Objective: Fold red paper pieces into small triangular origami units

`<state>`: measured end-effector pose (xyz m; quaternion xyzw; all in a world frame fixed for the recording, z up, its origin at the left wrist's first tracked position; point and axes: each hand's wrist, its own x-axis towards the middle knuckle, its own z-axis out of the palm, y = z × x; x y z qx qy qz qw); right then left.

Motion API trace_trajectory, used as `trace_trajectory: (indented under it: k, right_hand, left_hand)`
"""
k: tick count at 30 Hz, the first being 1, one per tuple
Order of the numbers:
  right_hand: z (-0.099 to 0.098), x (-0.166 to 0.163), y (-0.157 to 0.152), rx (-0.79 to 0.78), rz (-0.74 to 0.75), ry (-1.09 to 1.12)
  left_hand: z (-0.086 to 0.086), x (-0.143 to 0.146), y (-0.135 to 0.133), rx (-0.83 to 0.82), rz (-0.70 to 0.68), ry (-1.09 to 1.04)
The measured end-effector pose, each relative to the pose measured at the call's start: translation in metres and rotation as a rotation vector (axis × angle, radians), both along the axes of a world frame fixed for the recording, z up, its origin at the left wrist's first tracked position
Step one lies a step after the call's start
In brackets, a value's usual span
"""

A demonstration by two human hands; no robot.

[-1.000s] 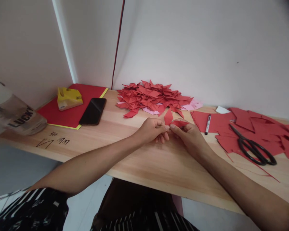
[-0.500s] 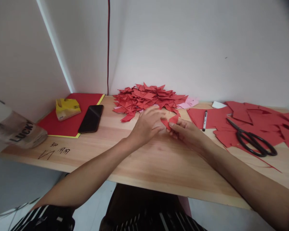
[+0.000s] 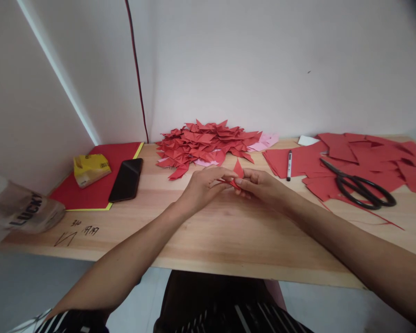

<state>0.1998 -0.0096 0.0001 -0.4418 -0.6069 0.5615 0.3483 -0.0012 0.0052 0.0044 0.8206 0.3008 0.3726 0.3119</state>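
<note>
My left hand (image 3: 203, 187) & right hand (image 3: 263, 187) both pinch a red paper piece (image 3: 236, 173), held just above the desk (image 3: 229, 240) centre, near the folded red pile (image 3: 208, 141) at the back edge. Mid-fold, I judge; the next crease needs edges aligned w/ a firm pinch.

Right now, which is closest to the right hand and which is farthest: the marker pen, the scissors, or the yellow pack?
1. Marker pen: just right of the right hand, which pinches a folded red paper with the left hand.
2. Scissors: farther right, on the red sheets.
3. Yellow pack: far left, beyond the phone.
</note>
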Motion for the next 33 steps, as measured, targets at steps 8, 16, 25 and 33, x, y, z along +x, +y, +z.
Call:
trace_trajectory:
  k: [8,16,25,33]
  right_hand:
    - [-0.004,0.001,0.001,0.054,0.019,-0.045]
    - [-0.002,0.003,0.001,0.093,0.125,-0.027]
    - [-0.008,0.002,0.004,0.107,0.08,-0.027]
    - [-0.014,0.004,0.006,-0.093,0.02,0.097]
  left_hand:
    - [0.006,0.003,-0.003,-0.145,0.02,-0.028]
    - [0.007,0.003,-0.004,-0.178,0.063,0.0]
    - [-0.002,0.006,0.002,-0.404,0.044,-0.066]
    - [-0.006,0.008,0.0,-0.597,0.105,-0.192]
